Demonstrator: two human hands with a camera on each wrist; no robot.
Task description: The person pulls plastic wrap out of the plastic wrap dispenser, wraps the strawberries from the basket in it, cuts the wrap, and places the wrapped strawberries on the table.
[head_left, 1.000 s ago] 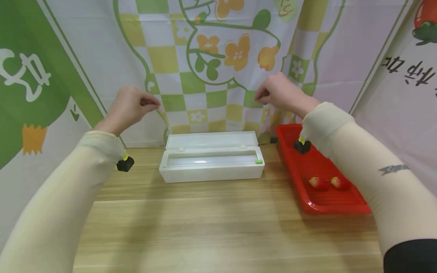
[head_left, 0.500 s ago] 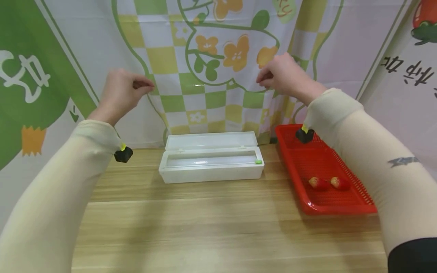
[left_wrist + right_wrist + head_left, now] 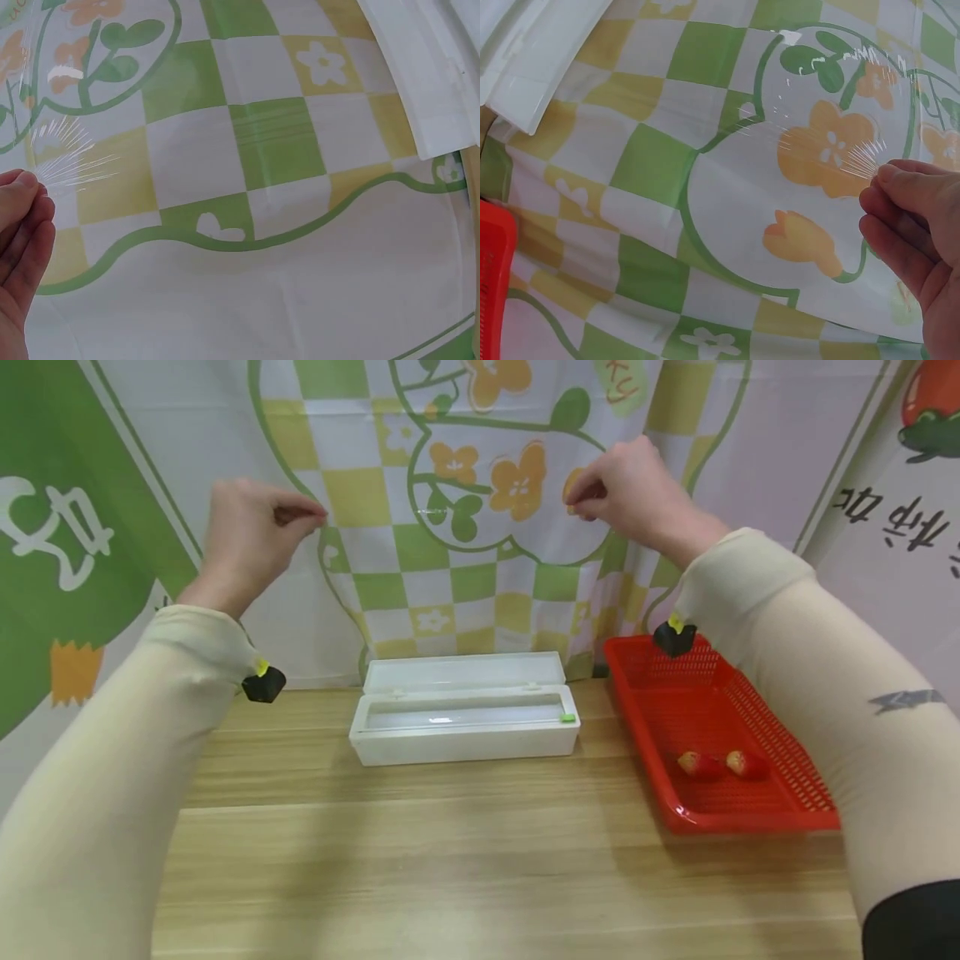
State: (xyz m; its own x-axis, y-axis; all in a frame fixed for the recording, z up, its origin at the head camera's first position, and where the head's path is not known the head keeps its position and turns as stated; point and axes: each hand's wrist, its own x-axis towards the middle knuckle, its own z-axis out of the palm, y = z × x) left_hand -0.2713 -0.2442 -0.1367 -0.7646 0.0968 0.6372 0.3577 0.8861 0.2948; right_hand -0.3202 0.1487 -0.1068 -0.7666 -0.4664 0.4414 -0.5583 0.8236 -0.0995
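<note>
A sheet of clear cling film [image 3: 69, 154] hangs taut between my raised hands, almost invisible in the head view except for a glint. My left hand [image 3: 247, 539] pinches one corner between thumb and fingers; creases fan out from the pinch in the left wrist view. At the other corner my right hand [image 3: 637, 493] pinches the film too, with similar creases in the right wrist view. Below stands a long white cling film dispenser [image 3: 465, 747], lid [image 3: 465, 672] raised. A whitish roll [image 3: 480, 715] shows inside it. A small green slider [image 3: 568, 718] sits at its right end.
To the right is a red plastic basket [image 3: 658, 777] holding two red strawberry-like fruits [image 3: 702, 766] with pale tips. Everything stands on a wooden table [image 3: 450, 860]. A patterned curtain [image 3: 465, 610] hangs close behind the dispenser.
Both hands have risen and moved slightly apart, left hand up and leftward, right hand up, drawing the film higher. The dispenser and the basket have stayed in place.
</note>
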